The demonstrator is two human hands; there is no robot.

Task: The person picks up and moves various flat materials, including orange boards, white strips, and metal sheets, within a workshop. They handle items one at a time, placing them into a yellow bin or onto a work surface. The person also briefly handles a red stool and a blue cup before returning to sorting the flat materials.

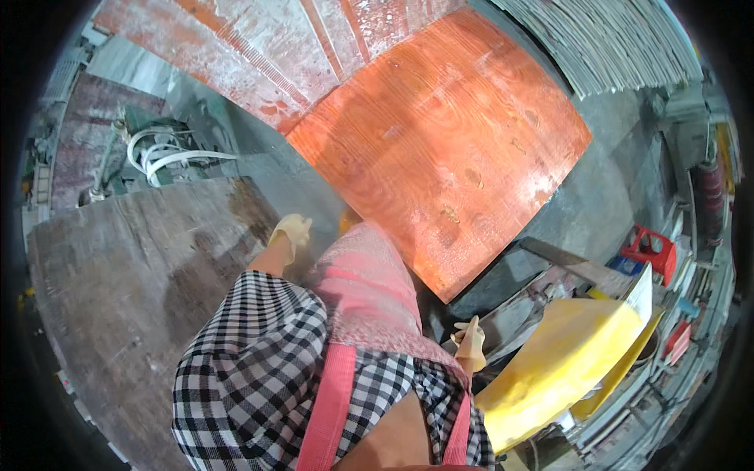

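Note:
My left hand (292,230), in a cream rubber glove, hangs beside my pink apron (369,275), close to the right edge of a worn brown board (133,259). Its fingers look loosely apart with nothing visible in them. On my other side, my right hand (470,343) wears a matching glove and hangs low near a yellow curved sheet (558,353). Its fingers are parted and nothing shows between them. In front of me lies an orange wood-grained panel (448,149), wet or glossy at its right corner. Neither hand touches it.
Behind the panel, an orange-and-white stained surface (267,55) spreads at the far left. A stack of thin sheets (609,43) stands at the far right. White hoses (169,157) curl at left. A red plastic container (653,253) and a wooden plank (577,265) are at right.

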